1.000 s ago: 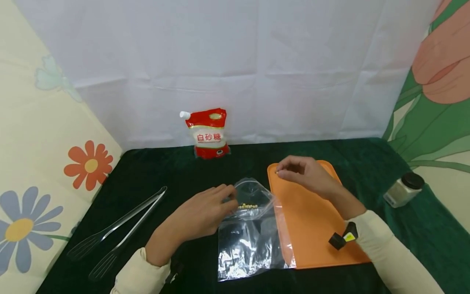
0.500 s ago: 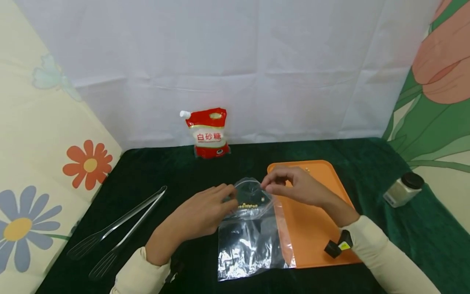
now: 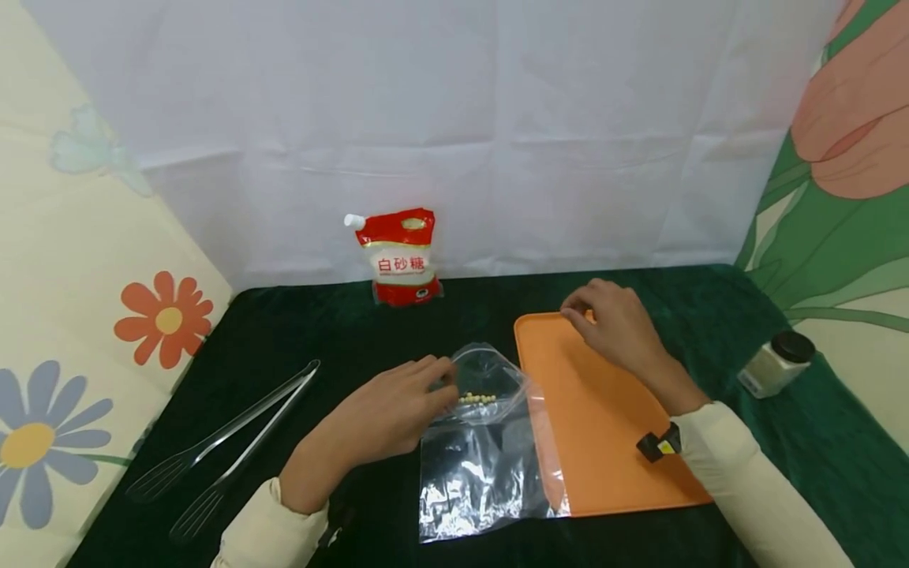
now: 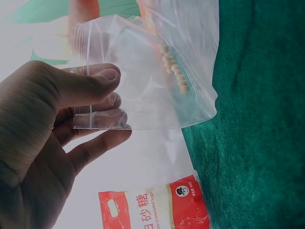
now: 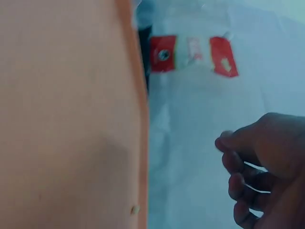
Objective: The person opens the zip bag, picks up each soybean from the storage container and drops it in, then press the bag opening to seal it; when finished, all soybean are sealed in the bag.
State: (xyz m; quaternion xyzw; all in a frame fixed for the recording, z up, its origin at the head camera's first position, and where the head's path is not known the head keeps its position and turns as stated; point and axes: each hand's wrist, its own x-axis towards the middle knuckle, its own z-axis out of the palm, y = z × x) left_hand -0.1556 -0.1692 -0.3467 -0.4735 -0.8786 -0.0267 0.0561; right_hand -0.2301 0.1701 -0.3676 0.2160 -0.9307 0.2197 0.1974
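Observation:
My left hand (image 3: 398, 410) pinches the upper edge of a clear zip bag (image 4: 138, 71) between thumb and fingers. Pale yellow, round beans (image 3: 477, 398) lie in a row inside the bag, whose mouth gapes a little. The bag's lower part rests on the table and overlaps an orange tray (image 3: 604, 442). Over the far edge of that tray hovers my right hand (image 3: 614, 323), fingers loosely bent, with nothing visible between them. In the right wrist view a single bean (image 5: 135, 210) lies by the tray's rim, apart from the right hand (image 5: 262, 167).
A red and white sugar pouch (image 3: 403, 259) stands at the back against the white cloth. Metal tongs (image 3: 248, 434) with slotted ends lie on the left. A clear jar with a black lid (image 3: 770, 367) lies tilted at right on the dark green cloth.
My right hand went from the tray to the bag's mouth, let a bean drop in, then moved back right to the tray's far edge. The left hand stayed on the bag.

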